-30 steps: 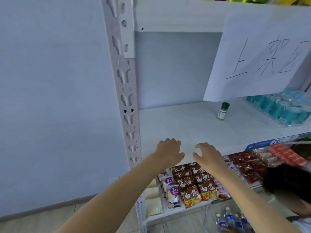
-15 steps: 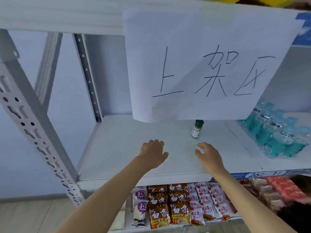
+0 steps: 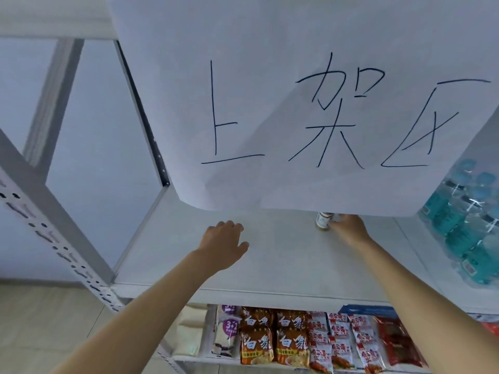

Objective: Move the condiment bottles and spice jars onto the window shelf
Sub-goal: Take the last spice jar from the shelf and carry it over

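A small spice jar (image 3: 322, 220) with a pale label stands on the white shelf board (image 3: 270, 265), its top hidden behind a hanging paper sign (image 3: 297, 103). My right hand (image 3: 348, 228) reaches to the jar's right side, fingers curled against it. My left hand (image 3: 224, 242) hovers over the bare shelf board to the left, fingers apart, holding nothing.
A shrink-wrapped pack of teal-capped bottles (image 3: 469, 228) fills the shelf's right end. Snack and noodle packets (image 3: 291, 338) line the shelf below. A perforated metal upright (image 3: 48, 238) stands at the left, and a pale wall lies behind.
The view has moved closer to the shelf. My right hand has gone forward and right from the shelf's front to the spice jar. My left hand has edged forward over the board.
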